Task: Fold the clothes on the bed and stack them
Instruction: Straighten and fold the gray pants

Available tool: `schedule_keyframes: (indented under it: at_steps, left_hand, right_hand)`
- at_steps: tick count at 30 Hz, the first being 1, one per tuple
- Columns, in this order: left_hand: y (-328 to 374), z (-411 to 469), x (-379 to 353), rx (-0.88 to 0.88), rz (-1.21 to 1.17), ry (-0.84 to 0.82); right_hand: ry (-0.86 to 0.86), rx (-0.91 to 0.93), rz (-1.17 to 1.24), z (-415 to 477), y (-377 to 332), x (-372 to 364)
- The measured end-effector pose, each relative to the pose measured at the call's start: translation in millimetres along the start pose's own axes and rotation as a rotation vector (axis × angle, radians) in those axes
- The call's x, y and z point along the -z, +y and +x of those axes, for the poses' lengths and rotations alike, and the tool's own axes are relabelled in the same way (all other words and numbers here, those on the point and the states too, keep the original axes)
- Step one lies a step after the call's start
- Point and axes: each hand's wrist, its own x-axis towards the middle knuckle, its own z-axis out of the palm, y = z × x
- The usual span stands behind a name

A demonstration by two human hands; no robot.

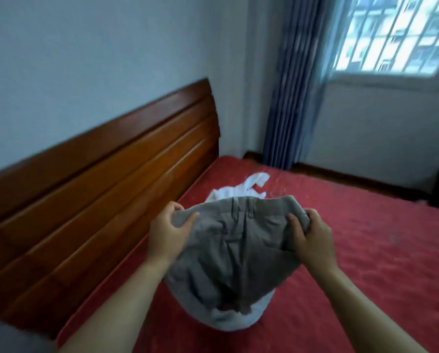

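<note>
Grey-khaki woven trousers (233, 240) held up by waistband at frame centre, legs bunched down onto pale grey crumpled garment (241, 319) at 6 o'clock. Left hand (166, 231) pinches one waistband corner, and right hand (312, 238) curls round the other.

Risk: legs drag pale grey piece along, or twist, giving crooked fold.

White crumpled garment (235, 191) lies just beyond at 12. Brown slatted wooden headboard (98, 187) close at 9, little room. Red textured bedspread (366, 250) runs wide toward 3, likely best laying ground.
</note>
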Motion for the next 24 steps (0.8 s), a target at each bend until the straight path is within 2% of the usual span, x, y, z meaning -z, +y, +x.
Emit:
schedule_keyframes:
  at_steps: [3, 6, 11, 17, 21, 24]
  left_hand:
    - [76.2, 28.6, 36.1, -0.199, 0.028, 0.047]
    - [132.6, 57.2, 63.5, -0.307, -0.016, 0.112]
    - [176.8, 77.7, 84.1, -0.464, -0.088, 0.083]
    - [140.1, 55.3, 58.7, -0.467, -0.002, -0.040]
    - [105.0, 50.5, 44.7, -0.465, 0.007, -0.114]
    - [74.0, 46.0, 26.2, -0.460, 0.060, -0.238]
  right_hand:
    - [0.094, 0.068, 0.044, 20.1, -44.0, 61.6]
    - [0.192, 0.144, 0.064, 31.2, -78.3, 113.1]
    - [0.366, 0.137, 0.056, 32.8, -95.7, 158.5]
    - [0.064, -0.130, 0.147, -15.0, -56.4, 153.4]
    - [0.098, -0.207, 0.258, -45.7, -41.4, 158.5]
    - [0.140, -0.299, 0.271, -60.9, -29.5, 149.3]
